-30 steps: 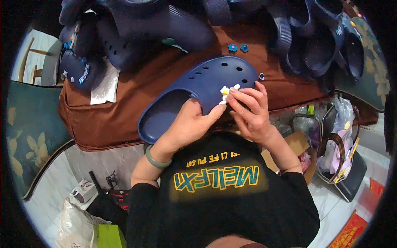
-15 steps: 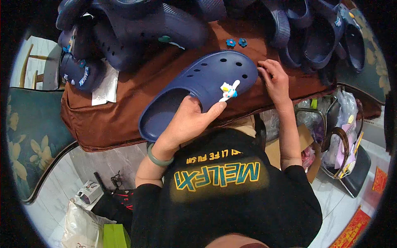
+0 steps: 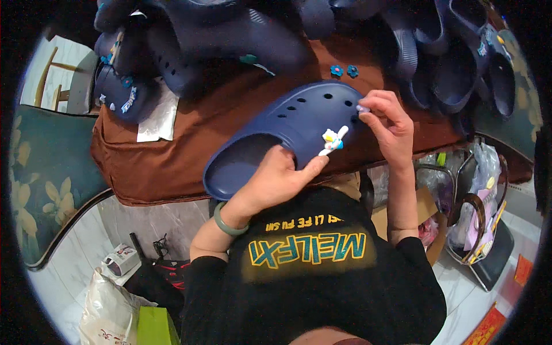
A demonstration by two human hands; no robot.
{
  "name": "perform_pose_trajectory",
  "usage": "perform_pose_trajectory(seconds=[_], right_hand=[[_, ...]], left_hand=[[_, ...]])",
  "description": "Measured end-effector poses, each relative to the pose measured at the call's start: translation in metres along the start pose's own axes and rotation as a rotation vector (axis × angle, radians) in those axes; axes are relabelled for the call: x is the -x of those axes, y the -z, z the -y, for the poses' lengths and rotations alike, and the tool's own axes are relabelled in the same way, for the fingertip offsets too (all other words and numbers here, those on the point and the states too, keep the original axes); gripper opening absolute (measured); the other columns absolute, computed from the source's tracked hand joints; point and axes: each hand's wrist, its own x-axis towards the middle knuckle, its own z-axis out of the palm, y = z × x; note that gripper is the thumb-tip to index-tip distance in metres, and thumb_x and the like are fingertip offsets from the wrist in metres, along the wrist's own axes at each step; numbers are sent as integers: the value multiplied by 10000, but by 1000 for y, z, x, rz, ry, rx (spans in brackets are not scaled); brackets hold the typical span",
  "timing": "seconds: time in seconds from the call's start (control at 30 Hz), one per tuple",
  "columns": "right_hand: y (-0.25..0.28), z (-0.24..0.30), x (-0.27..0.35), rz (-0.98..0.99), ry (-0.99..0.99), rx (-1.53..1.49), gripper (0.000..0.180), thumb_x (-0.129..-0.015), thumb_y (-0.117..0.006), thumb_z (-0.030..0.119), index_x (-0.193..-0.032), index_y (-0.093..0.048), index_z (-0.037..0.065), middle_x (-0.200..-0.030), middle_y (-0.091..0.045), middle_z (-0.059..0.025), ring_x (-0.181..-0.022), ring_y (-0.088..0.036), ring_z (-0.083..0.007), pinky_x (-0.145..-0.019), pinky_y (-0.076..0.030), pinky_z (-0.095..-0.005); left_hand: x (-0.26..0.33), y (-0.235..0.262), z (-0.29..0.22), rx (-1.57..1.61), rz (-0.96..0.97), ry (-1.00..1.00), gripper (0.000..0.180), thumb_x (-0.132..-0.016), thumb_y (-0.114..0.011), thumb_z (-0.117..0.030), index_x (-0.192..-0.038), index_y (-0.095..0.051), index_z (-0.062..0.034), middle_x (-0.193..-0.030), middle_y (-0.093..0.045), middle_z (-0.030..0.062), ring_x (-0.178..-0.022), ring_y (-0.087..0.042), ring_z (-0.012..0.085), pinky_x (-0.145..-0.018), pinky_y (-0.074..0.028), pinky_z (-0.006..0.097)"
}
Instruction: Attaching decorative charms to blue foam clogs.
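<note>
A navy blue foam clog is tilted at the table's near edge, its perforated toe pointing up and right. My left hand grips it by the near side of the opening, fingers inside and thumb outside. A white cartoon-figure charm with yellow and blue parts sits on the clog's near side, just beyond that thumb. Between thumb and fingertips, my right hand pinches a small pale purple charm beside the toe holes. Its exact shape is too small to tell.
Two blue flower charms lie on the brown table cover beyond the clog. More navy clogs are piled along the far side, some with charms. A white paper lies at left. To the right stands a chair with bags.
My right hand has lifted from beside the toe to over its edge, and a small pale charm now shows in its pinch. The left hand keeps its grip. The whole view has shifted slightly.
</note>
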Motion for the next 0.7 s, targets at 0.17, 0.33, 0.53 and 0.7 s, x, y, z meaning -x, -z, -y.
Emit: perform_pose_trajectory(seconds=[0.17, 0.33, 0.53, 0.7], right_hand=[[-25, 27, -33, 293, 370, 365, 208, -724, -731, 57, -924, -674, 69, -885, -627, -49, -947, -550, -244, -879, -401, -347], [-47, 46, -44, 482, 359, 286, 157, -752, -724, 107, -902, -680, 86, -875, -616, -43, -903, -523, -235, -857, -374, -369], [-64, 37, -42, 427, 387, 393, 109, -800, -689, 109, -905, -693, 80, -918, -586, -56, -938, -499, -240, -856, -380, -355], [-66, 33, -41, 391, 370, 293, 142, -766, -711, 38, -904, -678, 45, -892, -636, -73, -900, -568, -252, -818, -447, -341]], left_hand=[[14, -11, 17, -174, -25, -203, 310, -843, -648, -142, -1110, -601, 9, -1032, -650, 188, -947, -631, 334, -837, -487, 382], [13, -3, 12, -218, 39, -137, 333, -855, -655, -132, -1138, -570, 20, -1065, -628, 158, -968, -606, 266, -844, -484, 356], [11, -7, 12, -258, 1, -197, 278, -850, -638, -165, -1052, -611, 25, -984, -645, 207, -918, -622, 368, -802, -494, 408], [12, -5, 8, -205, -15, -192, 286, -858, -633, -178, -1056, -605, 27, -962, -647, 205, -888, -626, 372, -779, -500, 409]])
